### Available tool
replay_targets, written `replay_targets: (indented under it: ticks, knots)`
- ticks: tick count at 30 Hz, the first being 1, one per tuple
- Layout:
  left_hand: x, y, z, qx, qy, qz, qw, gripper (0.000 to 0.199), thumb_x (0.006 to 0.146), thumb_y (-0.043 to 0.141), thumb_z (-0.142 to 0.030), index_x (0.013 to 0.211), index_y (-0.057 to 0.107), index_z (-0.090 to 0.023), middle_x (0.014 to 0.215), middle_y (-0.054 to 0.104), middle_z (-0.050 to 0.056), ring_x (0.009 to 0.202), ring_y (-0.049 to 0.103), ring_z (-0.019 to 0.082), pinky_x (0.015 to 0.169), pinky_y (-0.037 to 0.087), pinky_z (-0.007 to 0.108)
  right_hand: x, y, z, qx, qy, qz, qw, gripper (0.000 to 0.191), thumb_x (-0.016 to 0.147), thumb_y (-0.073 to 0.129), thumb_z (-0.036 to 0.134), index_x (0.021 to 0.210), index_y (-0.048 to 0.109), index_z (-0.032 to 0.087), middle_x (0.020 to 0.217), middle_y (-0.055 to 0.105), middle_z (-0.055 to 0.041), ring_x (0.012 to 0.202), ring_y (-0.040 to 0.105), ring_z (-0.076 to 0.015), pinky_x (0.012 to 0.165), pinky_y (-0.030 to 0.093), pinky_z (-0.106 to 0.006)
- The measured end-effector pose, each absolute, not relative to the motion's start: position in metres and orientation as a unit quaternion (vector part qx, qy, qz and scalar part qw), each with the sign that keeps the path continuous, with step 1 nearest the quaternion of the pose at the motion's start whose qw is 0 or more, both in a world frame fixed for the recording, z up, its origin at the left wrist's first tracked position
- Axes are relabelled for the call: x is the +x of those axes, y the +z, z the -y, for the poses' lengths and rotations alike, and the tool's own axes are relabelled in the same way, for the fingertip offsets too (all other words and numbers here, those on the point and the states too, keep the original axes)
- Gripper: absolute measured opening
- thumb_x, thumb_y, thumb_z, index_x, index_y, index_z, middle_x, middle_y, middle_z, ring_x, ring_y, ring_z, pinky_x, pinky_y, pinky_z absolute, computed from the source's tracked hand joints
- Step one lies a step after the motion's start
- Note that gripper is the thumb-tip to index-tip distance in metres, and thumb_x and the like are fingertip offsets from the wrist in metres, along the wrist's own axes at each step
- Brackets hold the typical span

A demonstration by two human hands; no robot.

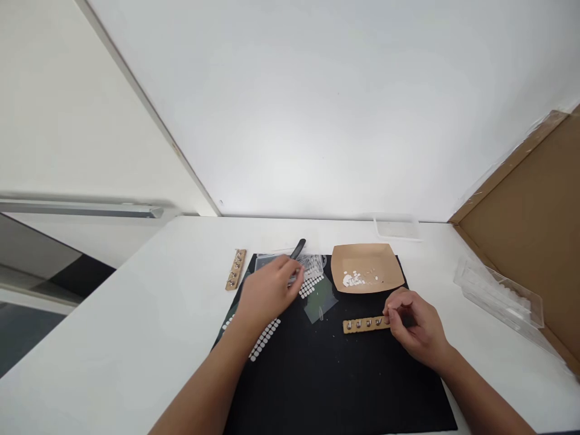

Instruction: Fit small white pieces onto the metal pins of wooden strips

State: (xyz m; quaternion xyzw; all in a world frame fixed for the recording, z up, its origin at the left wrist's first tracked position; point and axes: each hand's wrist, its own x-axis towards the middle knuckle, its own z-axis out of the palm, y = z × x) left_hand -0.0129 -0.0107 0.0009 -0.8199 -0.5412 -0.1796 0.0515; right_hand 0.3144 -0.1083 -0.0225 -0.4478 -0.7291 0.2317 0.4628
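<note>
Head: clear box (pixel 263 261) apparently holds white bits (pixel 313 264).

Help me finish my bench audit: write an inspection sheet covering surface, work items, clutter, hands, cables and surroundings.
Surface: white table, black mat on it.
Work items: tan strip with a row of metal pieces; brown tray holding white bits; clear box of small pieces; black-handled tool.
Clutter: second strip left of the mat; clear container at far right.
Hands: left hand over the clear box, grip unclear; right hand with fingertips at the tan strip's right end, grip unclear.
Cables: nothing seen.
Surroundings: white wall behind, cardboard at right.
</note>
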Motion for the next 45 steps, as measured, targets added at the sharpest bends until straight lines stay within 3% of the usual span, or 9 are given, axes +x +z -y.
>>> replay_targets:
  ticks: [4,8,10,16,19,26,34,40,45]
  knots:
    - [-0.024,-0.003,0.004,-0.720,-0.148,0.672,0.091,0.040,0.105,0.048,-0.044,0.109,0.075,-0.014,0.112,0.072,0.016,0.115,0.066,0.036,0.075,0.057,0.038,0.318,-0.024,0.107,-0.436,0.211,0.740,0.467,0.015,0.100,0.061,0.014,0.104,0.057,0.028,0.090,0.065,-0.0001,0.070,0.068,-0.0141,0.055,0.053,-0.024]
    - [-0.029,-0.014,-0.002,-0.711,-0.097,0.690,0.090,0.050,0.104,0.048,-0.052,0.108,0.078,-0.012,0.117,0.069,0.020,0.135,0.053,0.043,0.094,0.057,0.047,0.322,-0.023,0.104,-0.437,0.161,0.765,0.444,0.020,0.097,0.061,0.010,0.108,0.060,0.027,0.089,0.065,0.0003,0.066,0.062,-0.0133,0.054,0.047,-0.025]
    - [-0.030,-0.020,-0.004,-0.718,-0.087,0.685,0.089,0.051,0.104,0.048,-0.051,0.103,0.080,-0.012,0.113,0.069,0.020,0.133,0.054,0.044,0.103,0.054,0.049,0.322,-0.021,0.103,-0.433,0.136,0.778,0.435,0.023,0.097,0.061,0.009,0.111,0.062,0.027,0.087,0.064,0.0005,0.064,0.060,-0.0133,0.054,0.045,-0.026]
    - [-0.034,-0.029,-0.008,-0.772,-0.158,0.610,0.087,0.039,0.103,0.053,-0.038,0.086,0.081,-0.017,0.094,0.071,0.016,0.103,0.061,0.037,0.098,0.052,0.054,0.323,-0.017,0.099,-0.476,0.108,0.759,0.431,0.022,0.096,0.060,0.012,0.110,0.068,0.028,0.079,0.062,0.0019,0.061,0.057,-0.0147,0.054,0.046,-0.028]
    - [-0.032,-0.023,-0.007,-0.776,-0.222,0.580,0.105,0.035,0.104,0.053,-0.033,0.084,0.079,-0.020,0.095,0.074,0.015,0.105,0.058,0.037,0.098,0.050,0.057,0.324,-0.017,0.098,-0.499,0.118,0.745,0.426,0.018,0.098,0.060,0.015,0.108,0.069,0.028,0.080,0.063,0.0010,0.063,0.059,-0.0160,0.057,0.049,-0.029]
    - [0.005,-0.011,0.011,-0.801,-0.312,0.504,0.079,0.027,0.111,0.047,-0.029,0.114,0.072,-0.019,0.102,0.077,0.012,0.103,0.065,0.030,0.096,0.054,0.044,0.321,-0.015,0.097,-0.526,0.144,0.737,0.400,0.011,0.103,0.058,0.022,0.104,0.069,0.026,0.085,0.066,-0.0011,0.068,0.062,-0.0170,0.061,0.052,-0.030]
    - [0.058,-0.001,0.043,-0.840,-0.287,0.460,-0.006,0.029,0.116,0.037,-0.036,0.127,0.059,-0.022,0.103,0.078,0.008,0.084,0.077,0.024,0.065,0.054,0.030,0.317,-0.022,0.091,-0.550,0.163,0.701,0.424,0.011,0.102,0.061,0.027,0.101,0.073,0.025,0.084,0.067,-0.0015,0.071,0.065,-0.0179,0.059,0.052,-0.029]
    - [0.082,0.000,0.038,-0.851,-0.282,0.435,-0.085,0.028,0.114,0.039,-0.030,0.135,0.057,-0.024,0.111,0.079,0.008,0.091,0.078,0.025,0.076,0.061,0.034,0.317,-0.021,0.092,-0.549,0.165,0.684,0.451,0.012,0.100,0.066,0.030,0.096,0.077,0.024,0.078,0.065,-0.0009,0.065,0.063,-0.0166,0.058,0.052,-0.029]
    - [0.086,-0.018,0.036,-0.825,-0.384,0.393,-0.132,0.029,0.113,0.041,-0.030,0.130,0.063,-0.024,0.113,0.078,0.009,0.101,0.076,0.023,0.090,0.063,0.035,0.317,-0.022,0.090,-0.546,0.172,0.674,0.466,0.014,0.100,0.066,0.031,0.095,0.077,0.024,0.080,0.066,-0.0022,0.066,0.063,-0.0164,0.052,0.049,-0.026]
